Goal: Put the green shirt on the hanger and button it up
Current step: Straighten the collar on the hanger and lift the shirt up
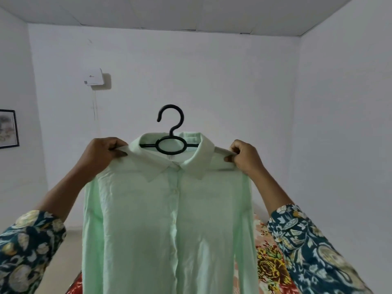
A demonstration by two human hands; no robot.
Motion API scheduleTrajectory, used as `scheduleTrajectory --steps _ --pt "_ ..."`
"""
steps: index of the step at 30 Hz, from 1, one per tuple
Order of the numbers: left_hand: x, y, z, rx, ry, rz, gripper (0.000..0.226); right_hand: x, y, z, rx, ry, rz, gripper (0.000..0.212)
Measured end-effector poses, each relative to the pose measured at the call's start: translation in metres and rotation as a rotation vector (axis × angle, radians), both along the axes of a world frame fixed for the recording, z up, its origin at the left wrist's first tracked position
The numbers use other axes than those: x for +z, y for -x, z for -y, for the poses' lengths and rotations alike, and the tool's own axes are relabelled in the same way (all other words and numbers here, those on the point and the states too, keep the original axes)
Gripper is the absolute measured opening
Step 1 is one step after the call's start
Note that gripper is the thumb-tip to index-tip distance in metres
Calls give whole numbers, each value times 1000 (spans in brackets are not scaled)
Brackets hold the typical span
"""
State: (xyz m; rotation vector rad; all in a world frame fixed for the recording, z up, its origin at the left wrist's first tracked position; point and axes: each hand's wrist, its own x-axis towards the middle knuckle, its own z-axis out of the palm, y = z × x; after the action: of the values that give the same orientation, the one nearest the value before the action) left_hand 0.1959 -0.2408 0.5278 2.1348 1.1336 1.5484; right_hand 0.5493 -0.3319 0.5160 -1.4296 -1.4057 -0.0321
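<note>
Holding the green shirt (pixel 169 219) up in front of the white wall, the person's left hand (pixel 101 155) has its grip pinched shut on the shoulder seam on its side and the right hand (pixel 244 158) is pinched shut on the other shoulder. It hangs on the black hanger (pixel 170 145), whose hook rises above the collar, and the placket looks closed, with one pale button just below the collar. A small label inside the neck and a mark on the white wall box (pixel 94 78) are too small to read.
</note>
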Motion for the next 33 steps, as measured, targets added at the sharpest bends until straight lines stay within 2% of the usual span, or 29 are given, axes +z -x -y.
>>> scheduleTrajectory --steps 4,6,9,10,13,15,17,18,21,22,25,26,29,33 --pt "-1 -8 3 20 20 -37 17 -2 0 2 3 35 -12 29" --pt "-1 -10 4 38 9 -47 15 4 5 4 119 84 -38 28" --pt "-1 -13 3 24 1 -55 16 18 17 8 336 120 20 61" --pt "-1 -15 3 22 -2 -63 16 22 23 8 375 116 44 63" --pt "-2 -18 2 29 -11 -46 17 24 33 3 303 42 116 39" --pt "-5 -16 1 21 -2 -16 20 20 32 -1 264 21 98 22" --pt "-8 -13 1 13 15 -12 28 15 28 -3 297 47 50 21" --pt "-9 -12 0 17 17 -17 32 16 28 -4 323 65 38 28" --pt "-9 -15 0 39 2 -41 37 20 35 -4 425 116 25 69" --pt "-9 -15 0 41 0 -42 36 22 40 -5 418 100 40 68" --pt "-8 -19 1 34 1 -35 28 27 48 -11 211 -42 41 25" --pt "-9 -19 1 33 8 -35 26 28 49 -13 151 -78 10 18" --pt "-11 -21 1 40 21 -44 23 29 49 -19 154 -61 -109 13" --pt "-13 -24 2 42 40 -52 19 31 57 -24 68 24 55 9"
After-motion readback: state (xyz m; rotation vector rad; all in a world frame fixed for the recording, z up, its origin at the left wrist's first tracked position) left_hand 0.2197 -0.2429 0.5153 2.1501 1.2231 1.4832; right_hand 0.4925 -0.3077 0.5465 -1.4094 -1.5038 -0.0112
